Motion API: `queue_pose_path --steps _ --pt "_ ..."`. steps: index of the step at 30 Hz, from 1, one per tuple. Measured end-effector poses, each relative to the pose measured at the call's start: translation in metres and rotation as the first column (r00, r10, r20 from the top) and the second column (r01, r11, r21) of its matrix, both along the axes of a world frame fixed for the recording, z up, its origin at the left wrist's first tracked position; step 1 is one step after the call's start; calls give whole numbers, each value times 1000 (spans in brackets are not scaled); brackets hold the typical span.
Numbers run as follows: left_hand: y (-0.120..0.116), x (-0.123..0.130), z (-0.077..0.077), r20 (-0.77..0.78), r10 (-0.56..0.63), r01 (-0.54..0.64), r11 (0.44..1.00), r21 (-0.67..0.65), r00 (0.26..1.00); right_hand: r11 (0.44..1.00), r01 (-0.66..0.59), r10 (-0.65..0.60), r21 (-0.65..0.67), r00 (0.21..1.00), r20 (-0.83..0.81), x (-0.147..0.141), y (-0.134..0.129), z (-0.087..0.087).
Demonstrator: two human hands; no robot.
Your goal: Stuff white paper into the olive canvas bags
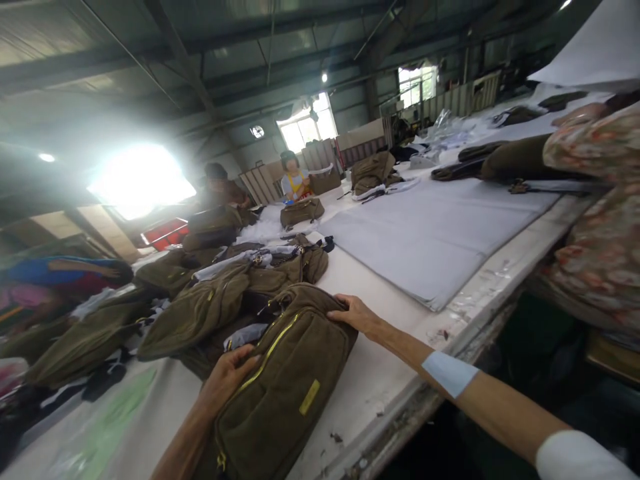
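Before you, the white table [370,360] carries a heap of olive bags [200,313]. Your brown bag [295,373] lies at the heap's near side, its long axis slanting from near left to far right, front face up. Your left hand [233,373] grips its left edge; your right hand [354,316] pinches its far-right corner. A yellow zipper [273,347] runs lengthwise, above a small yellow patch [309,397].

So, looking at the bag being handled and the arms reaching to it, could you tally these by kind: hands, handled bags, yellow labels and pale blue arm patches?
Hands: 2 (left hand, right hand)
Handled bag: 1
Yellow label: 1
Pale blue patch: 1
Total: 5
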State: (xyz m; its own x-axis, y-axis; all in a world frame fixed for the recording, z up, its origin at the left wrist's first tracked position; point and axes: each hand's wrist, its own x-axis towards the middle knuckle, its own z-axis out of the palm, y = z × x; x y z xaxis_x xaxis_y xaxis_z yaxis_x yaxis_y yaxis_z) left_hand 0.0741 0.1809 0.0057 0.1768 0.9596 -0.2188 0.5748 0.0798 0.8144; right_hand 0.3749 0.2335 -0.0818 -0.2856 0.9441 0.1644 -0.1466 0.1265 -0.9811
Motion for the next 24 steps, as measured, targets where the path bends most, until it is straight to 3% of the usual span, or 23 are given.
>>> queue_pose_path --steps 3,7,9,12,15,19,21,24 --pt "1 -3 -3 68 21 -19 999 -33 997 999 41 -44 -27 990 -136 -10 0 -9" --pt "3 -7 -6 96 75 -71 996 -51 992 993 -95 65 -71 937 -344 -17 -6 -8" --pt "3 -5 -5 68 79 -77 997 -25 995 991 -93 52 -99 933 -356 -20 -9 -6" --pt "-3 4 -1 -26 97 -95 993 63 995 997 -8 -15 -81 959 -281 -21 -2 -2" --pt "-17 15 3 -171 210 -163 954 253 963 992 122 -119 43 991 -68 -13 12 11" --pt "-31 29 5 -257 321 -146 837 528 912 877 431 -462 213 878 123 -7 7 48" --pt "-36 39 6 -261 334 -99 766 635 906 850 421 -492 317 849 193 -16 -10 66" --pt "-50 62 12 -298 324 9 664 748 898 883 285 -429 373 814 393 -39 -36 81"
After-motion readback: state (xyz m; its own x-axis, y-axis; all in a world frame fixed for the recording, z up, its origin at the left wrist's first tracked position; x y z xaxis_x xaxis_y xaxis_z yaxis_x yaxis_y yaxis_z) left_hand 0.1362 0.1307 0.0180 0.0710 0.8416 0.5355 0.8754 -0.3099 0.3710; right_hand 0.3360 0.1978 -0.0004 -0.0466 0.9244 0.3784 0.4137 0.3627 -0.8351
